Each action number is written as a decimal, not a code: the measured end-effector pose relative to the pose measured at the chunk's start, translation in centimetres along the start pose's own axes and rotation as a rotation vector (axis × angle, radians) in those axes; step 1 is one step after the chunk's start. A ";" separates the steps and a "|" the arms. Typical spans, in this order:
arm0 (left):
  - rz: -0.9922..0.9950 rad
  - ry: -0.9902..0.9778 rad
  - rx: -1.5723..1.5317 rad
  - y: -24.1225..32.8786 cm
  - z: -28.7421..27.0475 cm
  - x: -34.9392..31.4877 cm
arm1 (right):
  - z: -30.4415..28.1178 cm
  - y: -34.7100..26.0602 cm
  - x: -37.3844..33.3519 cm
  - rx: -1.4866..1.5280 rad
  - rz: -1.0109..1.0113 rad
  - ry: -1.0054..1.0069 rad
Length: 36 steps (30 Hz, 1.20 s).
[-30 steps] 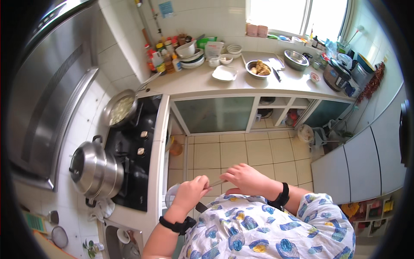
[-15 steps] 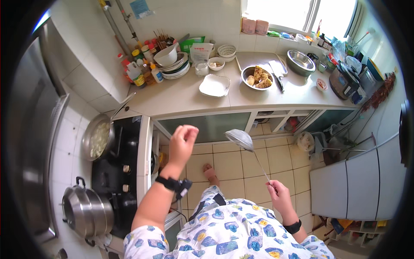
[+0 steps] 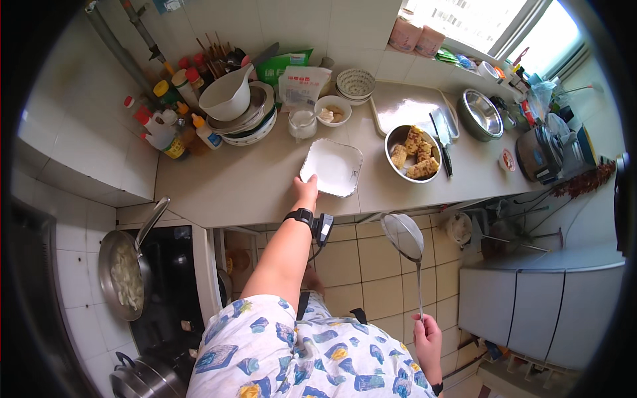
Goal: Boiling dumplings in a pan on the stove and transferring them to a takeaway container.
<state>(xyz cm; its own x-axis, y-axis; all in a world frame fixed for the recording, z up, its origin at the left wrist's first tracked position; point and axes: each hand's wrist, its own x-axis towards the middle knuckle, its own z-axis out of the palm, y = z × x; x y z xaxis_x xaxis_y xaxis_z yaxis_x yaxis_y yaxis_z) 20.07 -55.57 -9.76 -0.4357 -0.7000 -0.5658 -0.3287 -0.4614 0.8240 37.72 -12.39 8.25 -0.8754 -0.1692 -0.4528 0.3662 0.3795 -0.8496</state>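
My left hand [image 3: 306, 191] reaches to the counter and grips the near-left corner of a white square dish [image 3: 333, 167], thumb over the rim. The dish looks bare inside and rests on the countertop. My right hand [image 3: 427, 335], low on the right, is closed round the thin handle of a round mesh strainer [image 3: 403, 235]. The strainer's head points up and hangs over the floor, in front of the counter. Right of the dish stands a steel bowl [image 3: 391, 166] with browned corn pieces [image 3: 419, 154].
A pan [image 3: 126, 273] of pale food sits on the black stove [image 3: 166, 285] at left, a steel steamer [image 3: 149, 379] nearer me. A knife [image 3: 443, 149] lies across the cutting board [image 3: 391, 109]. Stacked dishes [image 3: 252, 129] and bottles [image 3: 176, 136] line the back left.
My left hand has gone forward from mid-air to the white dish and taken hold of its corner. The strainer in my right hand has swung upright and a little right. The view has shifted.
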 end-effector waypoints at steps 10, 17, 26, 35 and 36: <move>0.161 -0.094 -0.149 -1.7 -5.8 -6.2 | -1.0 -2.3 1.3 -0.016 -0.030 -0.058; 0.248 -0.127 -0.379 -6.4 -19.8 -24.7 | -2.9 -0.6 3.2 -0.014 -0.223 -0.344; 0.073 0.754 -0.508 -24.0 -33.7 -57.0 | 1.6 2.7 -0.4 -0.112 -0.264 -0.809; 0.081 1.439 -0.688 -36.4 -47.7 -79.5 | 7.6 3.3 -12.4 -0.285 -0.276 -1.136; 0.078 1.461 -0.648 -36.7 -50.2 -81.2 | 8.2 3.3 -13.5 -0.306 -0.300 -1.138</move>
<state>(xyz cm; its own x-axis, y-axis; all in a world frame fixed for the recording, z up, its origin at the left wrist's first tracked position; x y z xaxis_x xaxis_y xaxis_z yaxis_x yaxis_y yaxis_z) 109.62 -9.18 7.41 0.8302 -0.4527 -0.3254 0.2157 -0.2774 0.9362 53.31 -16.26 9.33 -0.0790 -0.9301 -0.3587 -0.0277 0.3617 -0.9319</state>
